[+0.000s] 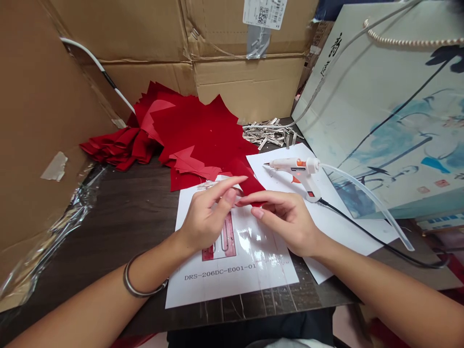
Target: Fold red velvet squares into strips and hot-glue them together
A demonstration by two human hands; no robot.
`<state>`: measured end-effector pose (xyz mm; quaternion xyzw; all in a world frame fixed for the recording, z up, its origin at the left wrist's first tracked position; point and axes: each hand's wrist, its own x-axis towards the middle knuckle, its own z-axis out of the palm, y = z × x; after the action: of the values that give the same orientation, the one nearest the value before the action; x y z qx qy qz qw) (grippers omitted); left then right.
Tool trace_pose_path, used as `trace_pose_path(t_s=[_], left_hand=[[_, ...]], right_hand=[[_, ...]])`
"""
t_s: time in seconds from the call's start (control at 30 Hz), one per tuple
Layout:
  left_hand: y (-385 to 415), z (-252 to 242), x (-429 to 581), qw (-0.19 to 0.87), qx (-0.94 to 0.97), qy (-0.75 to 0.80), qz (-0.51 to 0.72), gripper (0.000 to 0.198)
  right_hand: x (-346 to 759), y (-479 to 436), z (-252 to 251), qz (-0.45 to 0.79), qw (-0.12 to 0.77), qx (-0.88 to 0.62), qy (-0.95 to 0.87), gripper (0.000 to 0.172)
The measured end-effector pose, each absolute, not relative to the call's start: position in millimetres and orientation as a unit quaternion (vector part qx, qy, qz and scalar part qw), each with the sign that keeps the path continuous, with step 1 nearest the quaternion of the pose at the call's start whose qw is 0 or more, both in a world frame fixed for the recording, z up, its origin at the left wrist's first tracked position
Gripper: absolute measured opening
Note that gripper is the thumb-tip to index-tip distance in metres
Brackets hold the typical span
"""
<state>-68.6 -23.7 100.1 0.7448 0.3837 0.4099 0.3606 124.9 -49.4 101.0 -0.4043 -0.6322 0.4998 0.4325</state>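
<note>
My left hand (208, 212) is over a printed white sheet (232, 285), its index finger stretched out and its thumb apart from it. Facing it, my right hand (284, 217) has its fingers gently curved and its thumb apart from the index finger. The fingertips of both hands meet or overlap; I can make out nothing held, though the inner fingers are partly hidden. Just beyond the hands lies a pile of red fabric pieces (203, 125). A white hot glue gun (299, 169) lies to the right of my right hand.
Silver metal clips (270, 135) are heaped behind the glue gun. Under the gun is a white paper sheet (348, 229). A black cord (362, 227) and a glue stick (380, 205) trail right. Cardboard (145, 34) walls the back and left; a painted panel (398, 111) leans at right.
</note>
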Motion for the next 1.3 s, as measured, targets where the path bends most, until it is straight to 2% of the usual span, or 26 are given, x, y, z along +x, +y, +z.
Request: trace_pose_path(t_s=[0.13, 0.23, 0.37, 0.57, 0.77, 0.87, 1.13, 1.3], left_hand=[[-23.5, 100.4, -71.2, 0.364, 0.766, 0.386, 0.364, 0.042], [-22.7, 100.2, -72.4, 0.358, 0.772, 0.381, 0.36, 0.044], [-22.9, 100.9, -71.8, 0.332, 0.788, 0.371, 0.363, 0.043], [-23.4, 103.0, -69.4, 0.341, 0.798, 0.341, 0.362, 0.043], [-24.1, 105.2, -71.9, 0.447, 0.803, 0.262, 0.294, 0.056], [-25.9, 106.3, -72.5, 0.489, 0.792, 0.256, 0.261, 0.061], [-23.9, 102.0, -68.2, 0.428, 0.771, 0.304, 0.36, 0.045], [-23.0, 99.2, -65.6, 0.43, 0.751, 0.327, 0.378, 0.047]], right_hand=[[124.6, -47.8, 103.0, 0.587, 0.409, -0.355, -0.602, 0.02], [124.7, -47.5, 105.7, 0.648, 0.364, -0.322, -0.587, 0.025], [124.7, -49.0, 107.3, 0.656, 0.325, -0.322, -0.601, 0.029], [122.3, -49.6, 106.1, 0.648, 0.324, -0.323, -0.609, 0.028], [125.2, -49.0, 104.3, 0.664, 0.282, -0.303, -0.622, 0.054], [126.2, -50.7, 102.3, 0.679, 0.257, -0.298, -0.62, 0.058], [122.8, -53.1, 102.3, 0.666, 0.297, -0.314, -0.608, 0.06], [124.2, -51.5, 102.2, 0.673, 0.283, -0.316, -0.606, 0.057]])
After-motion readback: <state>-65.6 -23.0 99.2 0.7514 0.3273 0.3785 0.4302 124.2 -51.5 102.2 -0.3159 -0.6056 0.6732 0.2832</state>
